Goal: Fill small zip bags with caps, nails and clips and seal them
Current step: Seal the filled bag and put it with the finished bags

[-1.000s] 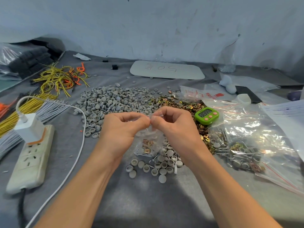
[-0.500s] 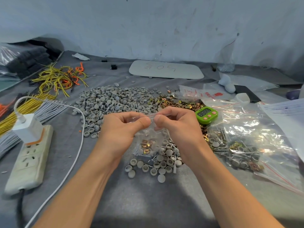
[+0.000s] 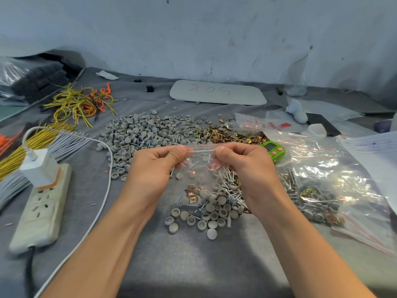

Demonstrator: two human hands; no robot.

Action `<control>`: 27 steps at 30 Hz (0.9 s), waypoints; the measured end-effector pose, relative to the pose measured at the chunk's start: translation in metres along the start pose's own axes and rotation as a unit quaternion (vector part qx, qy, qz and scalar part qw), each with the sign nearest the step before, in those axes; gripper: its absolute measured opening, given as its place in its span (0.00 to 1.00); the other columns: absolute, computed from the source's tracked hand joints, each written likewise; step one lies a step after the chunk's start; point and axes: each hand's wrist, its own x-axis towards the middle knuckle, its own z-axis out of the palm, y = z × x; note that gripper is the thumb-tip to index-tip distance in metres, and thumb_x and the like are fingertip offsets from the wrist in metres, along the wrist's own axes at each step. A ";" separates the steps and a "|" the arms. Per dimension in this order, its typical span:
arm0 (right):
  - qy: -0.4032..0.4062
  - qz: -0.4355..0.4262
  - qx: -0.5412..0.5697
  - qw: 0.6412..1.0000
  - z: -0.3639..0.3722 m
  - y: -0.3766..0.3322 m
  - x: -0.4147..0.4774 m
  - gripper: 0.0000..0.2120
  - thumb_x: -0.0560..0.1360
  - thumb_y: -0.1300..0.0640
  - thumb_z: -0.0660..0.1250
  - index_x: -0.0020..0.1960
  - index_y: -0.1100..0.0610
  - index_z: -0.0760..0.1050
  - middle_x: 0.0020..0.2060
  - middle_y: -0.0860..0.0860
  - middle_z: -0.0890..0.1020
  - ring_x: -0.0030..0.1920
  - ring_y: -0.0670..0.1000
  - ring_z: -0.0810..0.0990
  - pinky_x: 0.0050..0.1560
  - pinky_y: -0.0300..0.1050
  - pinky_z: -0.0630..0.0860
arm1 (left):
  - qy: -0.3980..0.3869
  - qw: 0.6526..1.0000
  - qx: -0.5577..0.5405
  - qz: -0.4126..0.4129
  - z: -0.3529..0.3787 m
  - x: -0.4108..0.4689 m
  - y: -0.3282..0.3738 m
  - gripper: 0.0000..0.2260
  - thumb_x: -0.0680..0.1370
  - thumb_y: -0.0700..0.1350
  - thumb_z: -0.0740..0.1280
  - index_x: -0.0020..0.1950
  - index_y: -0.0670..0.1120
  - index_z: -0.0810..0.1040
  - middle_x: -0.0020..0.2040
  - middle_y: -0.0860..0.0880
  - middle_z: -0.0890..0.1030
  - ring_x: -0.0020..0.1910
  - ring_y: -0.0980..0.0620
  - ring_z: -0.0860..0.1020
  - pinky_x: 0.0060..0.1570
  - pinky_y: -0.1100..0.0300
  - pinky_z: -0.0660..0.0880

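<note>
A small clear zip bag (image 3: 200,168) hangs between my hands above the grey cloth. My left hand (image 3: 154,166) pinches the left end of its top strip and my right hand (image 3: 242,164) pinches the right end. Grey caps, copper clips and nails show through the bag's lower part. Under it lie loose grey caps (image 3: 199,220) and a heap of nails (image 3: 233,188). Farther back spread a big pile of grey caps (image 3: 141,134) and a pile of gold clips (image 3: 227,136).
A power strip (image 3: 43,209) with a white charger (image 3: 39,166) and cable lies at the left. Yellow wires (image 3: 75,104) and grey rods (image 3: 64,143) sit behind it. Filled clear bags (image 3: 322,190) lie at the right, beside a green timer (image 3: 275,148). A white board (image 3: 217,92) lies at the back.
My hands have drawn apart along the bag's top strip, the left going left and the right going right. The bag now hangs wider between them.
</note>
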 end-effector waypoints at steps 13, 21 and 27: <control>-0.040 -0.031 -0.011 0.999 -0.001 0.002 -0.005 0.05 0.71 0.62 0.78 0.40 0.53 0.88 0.36 0.53 0.87 0.39 0.50 0.84 0.47 0.38 0.81 | 0.064 0.997 -0.017 0.050 -0.004 -0.003 0.004 0.04 0.60 0.50 0.78 0.33 0.55 0.87 0.34 0.53 0.86 0.33 0.62 0.82 0.34 0.72 0.74; -0.033 -0.008 0.032 0.999 0.012 0.003 -0.002 0.09 0.70 0.69 0.77 0.36 0.56 0.87 0.31 0.54 0.84 0.33 0.49 0.82 0.39 0.35 0.78 | -0.013 0.999 -0.018 0.026 -0.001 -0.003 0.001 0.03 0.65 0.51 0.76 0.36 0.53 0.88 0.34 0.54 0.85 0.35 0.63 0.81 0.37 0.74 0.74; -0.089 -0.005 0.028 0.996 0.013 0.007 -0.004 0.04 0.74 0.63 0.77 0.43 0.54 0.87 0.39 0.53 0.87 0.40 0.51 0.85 0.45 0.42 0.79 | -0.001 0.999 -0.012 0.032 0.002 -0.003 -0.001 0.08 0.73 0.39 0.76 0.35 0.50 0.87 0.34 0.52 0.85 0.35 0.61 0.81 0.36 0.72 0.75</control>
